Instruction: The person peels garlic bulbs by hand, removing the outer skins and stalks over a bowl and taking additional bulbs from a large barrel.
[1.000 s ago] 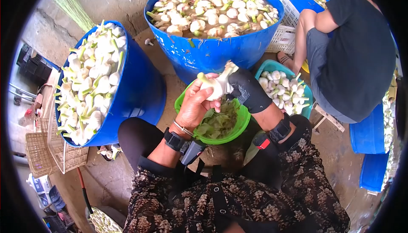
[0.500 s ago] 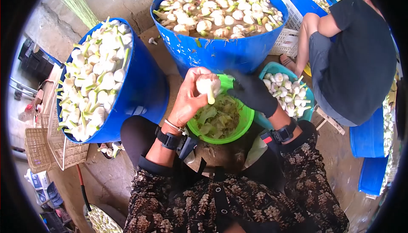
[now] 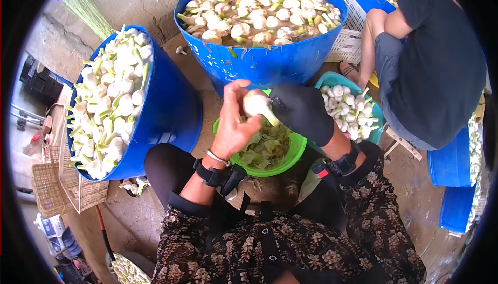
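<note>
A pale garlic bulb [image 3: 254, 104] with a short green stem pointing down and right is between the fingers of my bare left hand [image 3: 231, 123]. My right hand [image 3: 306, 113], in a black glove, is curled against the bulb's right side; its fingertips are partly hidden. Below both hands stands a bright green basin [image 3: 298, 154] holding loose garlic skins and leaves [image 3: 267, 149]. To the right of my gloved hand is a teal basin [image 3: 377, 109] of garlic bulbs with cut stems.
A big blue tub [image 3: 249, 64] of garlic in water stands ahead. Another blue tub [image 3: 174, 113], heaped with white bulbs, is at the left beside a woven basket [image 3: 46, 188]. At the right a person in a dark shirt [image 3: 441, 61] sits on a low stool [image 3: 404, 144].
My gloved right hand has moved left and in against the bulb, where before it was blurred and apart from it. The bulb's stem has swung toward the right.
</note>
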Demonstrator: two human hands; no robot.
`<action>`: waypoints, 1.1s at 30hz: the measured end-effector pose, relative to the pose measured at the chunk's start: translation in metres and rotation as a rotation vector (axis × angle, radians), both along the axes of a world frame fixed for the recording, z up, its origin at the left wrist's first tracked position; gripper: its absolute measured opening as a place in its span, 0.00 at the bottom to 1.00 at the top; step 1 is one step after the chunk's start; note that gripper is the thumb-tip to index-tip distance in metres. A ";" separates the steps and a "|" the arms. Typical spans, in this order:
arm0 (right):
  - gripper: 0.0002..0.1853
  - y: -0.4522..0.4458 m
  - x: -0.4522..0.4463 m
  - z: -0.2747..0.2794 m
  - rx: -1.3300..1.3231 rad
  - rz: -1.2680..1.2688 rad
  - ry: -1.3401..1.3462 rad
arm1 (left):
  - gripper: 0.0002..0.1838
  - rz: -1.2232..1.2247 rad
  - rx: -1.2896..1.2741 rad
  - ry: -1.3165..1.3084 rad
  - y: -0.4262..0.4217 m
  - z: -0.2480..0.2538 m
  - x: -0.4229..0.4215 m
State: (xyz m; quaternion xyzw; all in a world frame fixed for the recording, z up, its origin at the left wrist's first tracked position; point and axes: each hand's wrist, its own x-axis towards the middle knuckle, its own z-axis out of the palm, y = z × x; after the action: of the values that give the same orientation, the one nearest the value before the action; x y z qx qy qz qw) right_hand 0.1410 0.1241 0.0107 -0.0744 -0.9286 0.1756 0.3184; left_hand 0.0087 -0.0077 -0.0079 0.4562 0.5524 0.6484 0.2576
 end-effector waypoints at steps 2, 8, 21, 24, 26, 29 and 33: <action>0.07 0.005 -0.004 -0.007 -0.276 0.042 0.067 | 0.23 -0.212 -0.028 -0.343 -0.001 0.000 -0.011; 0.06 0.009 0.001 -0.017 -1.289 0.300 -0.165 | 0.28 -0.508 -0.057 -0.906 0.002 -0.012 -0.025; 0.04 -0.048 -0.012 -0.031 -0.728 0.301 0.010 | 0.19 -0.038 -0.095 -0.586 -0.004 -0.017 -0.015; 0.05 -0.037 -0.006 -0.022 -0.654 0.391 -0.071 | 0.17 -0.077 0.049 -0.609 -0.006 -0.015 -0.016; 0.05 -0.036 -0.002 -0.016 -0.611 0.428 -0.087 | 0.17 -0.209 0.095 -0.776 -0.009 -0.014 -0.024; 0.07 -0.031 0.005 -0.011 -0.789 0.415 -0.137 | 0.18 -0.399 0.250 -0.972 0.001 -0.020 -0.038; 0.09 -0.004 0.019 -0.025 -0.740 0.415 -0.345 | 0.19 -0.410 0.407 -1.089 0.006 -0.013 -0.045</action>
State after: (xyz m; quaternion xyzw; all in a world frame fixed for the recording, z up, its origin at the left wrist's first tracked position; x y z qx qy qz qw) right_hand 0.1598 0.1201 -0.0140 -0.0238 -0.8381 0.5406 0.0693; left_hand -0.0363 -0.0013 -0.0212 0.1967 0.1077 0.8179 0.5298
